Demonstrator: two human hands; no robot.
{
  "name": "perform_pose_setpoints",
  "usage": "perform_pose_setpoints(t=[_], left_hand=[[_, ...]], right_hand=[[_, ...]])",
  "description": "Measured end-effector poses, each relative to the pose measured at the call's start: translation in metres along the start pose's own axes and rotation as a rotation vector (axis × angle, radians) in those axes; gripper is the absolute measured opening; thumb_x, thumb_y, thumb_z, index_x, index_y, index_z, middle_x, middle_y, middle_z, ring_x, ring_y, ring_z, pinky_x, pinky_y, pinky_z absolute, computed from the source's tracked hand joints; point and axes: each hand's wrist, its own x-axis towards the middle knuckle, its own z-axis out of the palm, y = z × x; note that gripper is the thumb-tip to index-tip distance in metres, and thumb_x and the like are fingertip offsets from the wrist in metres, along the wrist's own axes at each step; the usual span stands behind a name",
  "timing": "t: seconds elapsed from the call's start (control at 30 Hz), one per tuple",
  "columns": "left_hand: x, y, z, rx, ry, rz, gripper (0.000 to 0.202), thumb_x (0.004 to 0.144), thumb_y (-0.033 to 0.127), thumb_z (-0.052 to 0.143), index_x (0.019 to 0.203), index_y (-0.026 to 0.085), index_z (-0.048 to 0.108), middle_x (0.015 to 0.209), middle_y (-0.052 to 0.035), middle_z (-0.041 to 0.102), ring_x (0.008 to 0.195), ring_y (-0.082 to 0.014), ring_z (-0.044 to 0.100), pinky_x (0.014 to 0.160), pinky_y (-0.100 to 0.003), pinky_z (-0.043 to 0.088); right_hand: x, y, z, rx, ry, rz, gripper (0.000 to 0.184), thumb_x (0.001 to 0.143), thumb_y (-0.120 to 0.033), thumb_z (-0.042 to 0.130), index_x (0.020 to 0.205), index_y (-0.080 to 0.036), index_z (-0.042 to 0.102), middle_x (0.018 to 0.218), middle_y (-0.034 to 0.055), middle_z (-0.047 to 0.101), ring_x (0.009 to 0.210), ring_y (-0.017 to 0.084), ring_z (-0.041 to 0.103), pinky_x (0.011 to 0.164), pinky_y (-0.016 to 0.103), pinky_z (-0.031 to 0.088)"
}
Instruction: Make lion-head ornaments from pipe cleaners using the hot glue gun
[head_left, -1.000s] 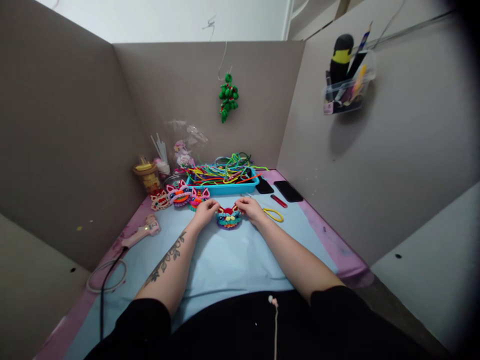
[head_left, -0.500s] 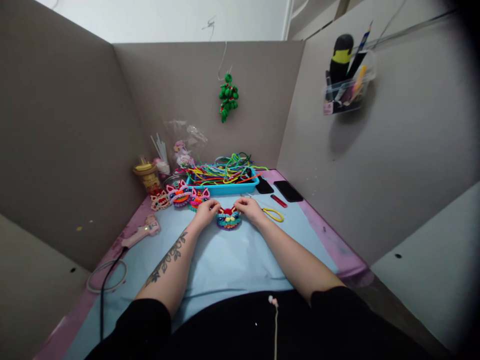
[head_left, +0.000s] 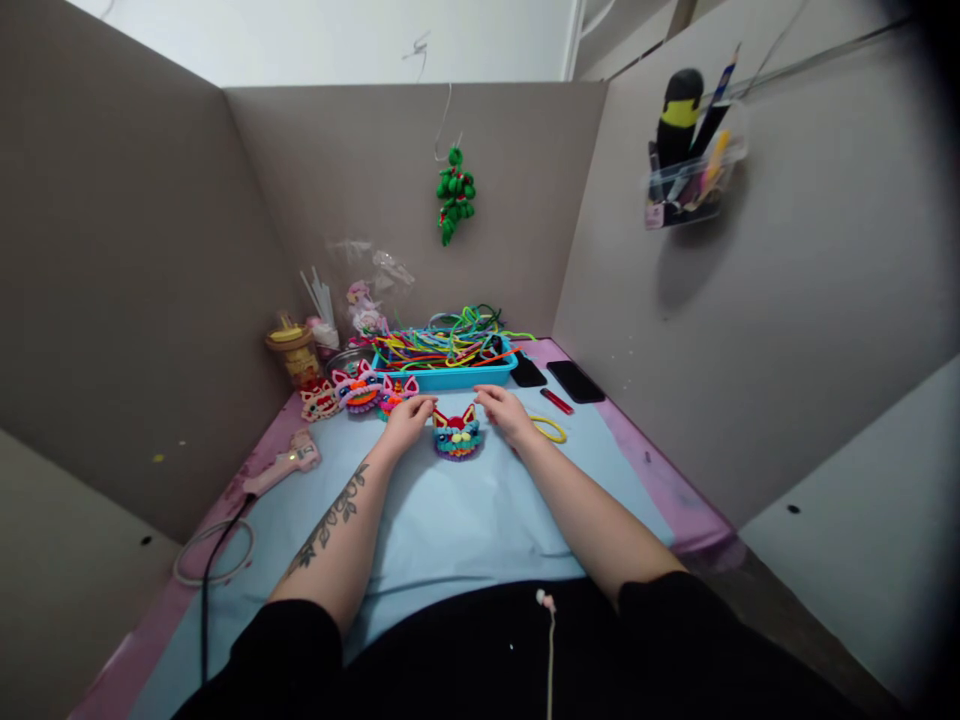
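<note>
On the blue cloth stands a small animal head (head_left: 456,438) made of teal, red, yellow, orange and purple pipe cleaners, with two upright pointed ears. My left hand (head_left: 407,422) is just left of it, fingertips close to the left ear and slightly parted. To the right, my right hand (head_left: 506,412) has its fingers stretched out and apart, a little above the right ear. Neither hand visibly holds anything. Behind my left hand, a pink pipe-cleaner head (head_left: 400,388) is partly hidden. Yellow-handled scissors (head_left: 551,430) lie beside my right hand, partly covered by it.
A blue tray (head_left: 442,380) heaped with colourful pipe cleaners stands at the back. Finished-looking heads (head_left: 360,388) sit left of it. A pink glue gun (head_left: 289,460) with its cord lies left. Further right are a red tool (head_left: 557,402) and a black phone (head_left: 575,382).
Both hands have let go of the animal head's ears and drawn slightly apart from it. The ears now show fully, and the head stays in place on the cloth.
</note>
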Motion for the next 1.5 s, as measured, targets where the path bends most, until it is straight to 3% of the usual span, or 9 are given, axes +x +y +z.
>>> perform_pose_setpoints(t=[0.33, 0.5, 0.63, 1.07, 1.2, 1.27, 1.37, 1.43, 1.5], left_hand=[[-0.010, 0.000, -0.027, -0.116, 0.264, -0.047, 0.039, 0.074, 0.044, 0.056, 0.096, 0.013, 0.064, 0.058, 0.0000, 0.057, 0.053, -0.0129, 0.055, 0.054, -0.025, 0.045], [-0.020, 0.000, -0.034, 0.140, 0.245, 0.035, 0.035, 0.076, 0.037, 0.053, 0.102, 0.015, 0.063, 0.070, -0.0029, 0.061, 0.063, -0.0158, 0.057, 0.060, -0.027, 0.046], [-0.021, -0.001, -0.030, 0.333, 0.178, 0.156, 0.041, 0.068, 0.022, 0.060, 0.109, 0.018, 0.061, 0.082, -0.0048, 0.060, 0.073, -0.0168, 0.056, 0.071, -0.029, 0.047], [-0.024, -0.002, -0.027, 0.170, 0.073, -0.005, 0.040, 0.077, 0.031, 0.051, 0.114, 0.017, 0.058, 0.084, -0.0073, 0.067, 0.065, -0.0179, 0.063, 0.070, -0.034, 0.050], [-0.032, -0.003, -0.018, 0.311, -0.069, 0.150, 0.101, 0.051, 0.045, 0.076, 0.137, 0.016, 0.032, 0.134, -0.0193, 0.042, 0.124, -0.0345, 0.040, 0.100, -0.048, 0.033], [-0.038, -0.004, -0.010, 0.379, -0.090, 0.163, 0.123, 0.041, 0.048, 0.080, 0.143, 0.017, 0.018, 0.143, -0.0205, 0.028, 0.132, -0.0396, 0.023, 0.104, -0.053, 0.024], [-0.044, -0.004, 0.002, 0.417, -0.095, 0.185, 0.122, 0.046, 0.046, 0.079, 0.144, 0.021, 0.010, 0.146, -0.0183, 0.021, 0.134, -0.0404, 0.016, 0.105, -0.055, 0.019], [-0.045, -0.003, 0.006, 0.429, -0.091, 0.182, 0.117, 0.051, 0.042, 0.078, 0.144, 0.021, 0.010, 0.146, -0.0176, 0.021, 0.134, -0.0394, 0.017, 0.105, -0.055, 0.019], [-0.045, 0.000, 0.008, 0.443, -0.090, 0.161, 0.113, 0.054, 0.039, 0.076, 0.144, 0.021, 0.010, 0.146, -0.0176, 0.022, 0.134, -0.0385, 0.018, 0.105, -0.054, 0.020]], right_hand=[[-0.003, 0.000, -0.034, -0.234, -0.111, -0.114, 0.037, 0.070, -0.035, 0.059, 0.103, -0.019, 0.063, 0.094, 0.0064, 0.062, 0.079, 0.017, 0.055, 0.064, 0.027, 0.044], [-0.016, -0.001, -0.033, -0.561, -0.430, -0.277, 0.094, 0.056, -0.031, 0.073, 0.139, -0.025, 0.029, 0.129, 0.0103, 0.045, 0.121, 0.026, 0.040, 0.100, 0.041, 0.032], [-0.025, 0.003, -0.015, -0.684, -0.483, -0.301, 0.121, 0.050, -0.034, 0.078, 0.145, -0.024, 0.004, 0.142, 0.0129, 0.030, 0.132, 0.030, 0.024, 0.106, 0.043, 0.023], [-0.020, 0.003, -0.008, -0.599, -0.233, -0.382, 0.086, 0.066, -0.032, 0.066, 0.140, -0.022, 0.022, 0.129, 0.0138, 0.044, 0.121, 0.027, 0.039, 0.101, 0.045, 0.030], [-0.024, -0.017, -0.013, -0.307, -0.136, -0.164, 0.048, 0.072, -0.042, 0.059, 0.112, -0.019, 0.048, 0.095, 0.0096, 0.059, 0.085, 0.022, 0.059, 0.076, 0.039, 0.046], [-0.037, -0.028, -0.013, -0.097, -0.414, 0.057, 0.040, 0.075, -0.053, 0.054, 0.096, -0.019, 0.050, 0.079, 0.0052, 0.060, 0.067, 0.019, 0.061, 0.064, 0.034, 0.047], [-0.064, -0.034, -0.008, 0.131, -0.903, 0.310, 0.045, 0.071, -0.058, 0.060, 0.088, -0.018, 0.051, 0.089, 0.0100, 0.064, 0.082, 0.021, 0.064, 0.071, 0.034, 0.047], [-0.078, -0.030, -0.005, 0.172, -0.946, 0.371, 0.043, 0.070, -0.054, 0.064, 0.087, -0.017, 0.054, 0.098, 0.0120, 0.063, 0.093, 0.021, 0.061, 0.079, 0.034, 0.045], [-0.084, -0.023, -0.005, 0.109, -0.763, 0.405, 0.041, 0.069, -0.055, 0.064, 0.083, -0.018, 0.055, 0.097, 0.0111, 0.063, 0.093, 0.021, 0.060, 0.079, 0.035, 0.044]])
